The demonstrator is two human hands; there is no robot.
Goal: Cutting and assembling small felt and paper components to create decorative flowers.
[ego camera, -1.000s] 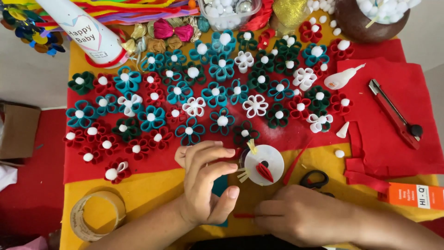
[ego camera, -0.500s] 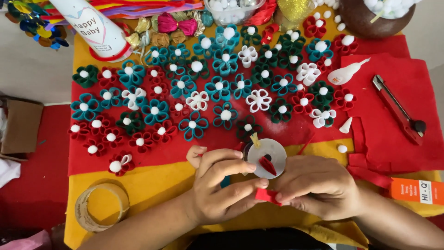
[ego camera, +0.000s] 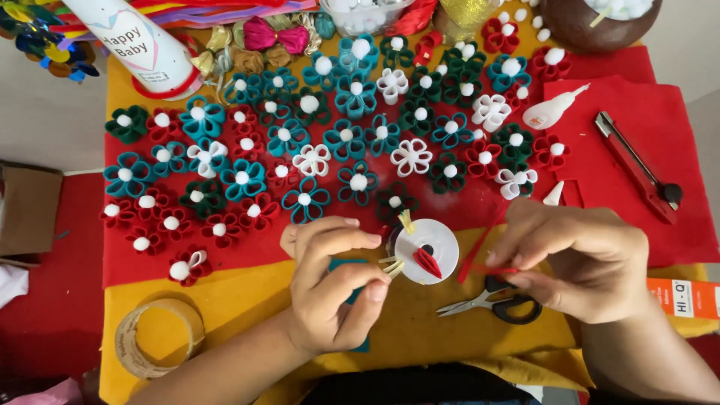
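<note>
My left hand (ego camera: 330, 289) rests on the yellow felt, fingers curled beside a white round disc (ego camera: 439, 240). A red felt petal (ego camera: 427, 262) lies on the disc, and pale sticks (ego camera: 395, 264) poke out at its left edge next to my thumb. My right hand (ego camera: 581, 259) pinches a thin red felt strip (ego camera: 480, 247) to the right of the disc. Black-handled scissors (ego camera: 491, 301) lie just below the right hand. Whether the left fingers grip anything is unclear.
Several teal, red, green and white felt flowers (ego camera: 304, 201) with white pompom centres cover the red felt. A glue bottle (ego camera: 551, 111) and a red box cutter (ego camera: 637, 166) lie right. A tape roll (ego camera: 159, 336) sits lower left, an orange box (ego camera: 686, 296) right.
My right hand has moved right, away from the disc, drawing the thin red strip with it. The left hand stays beside the disc.
</note>
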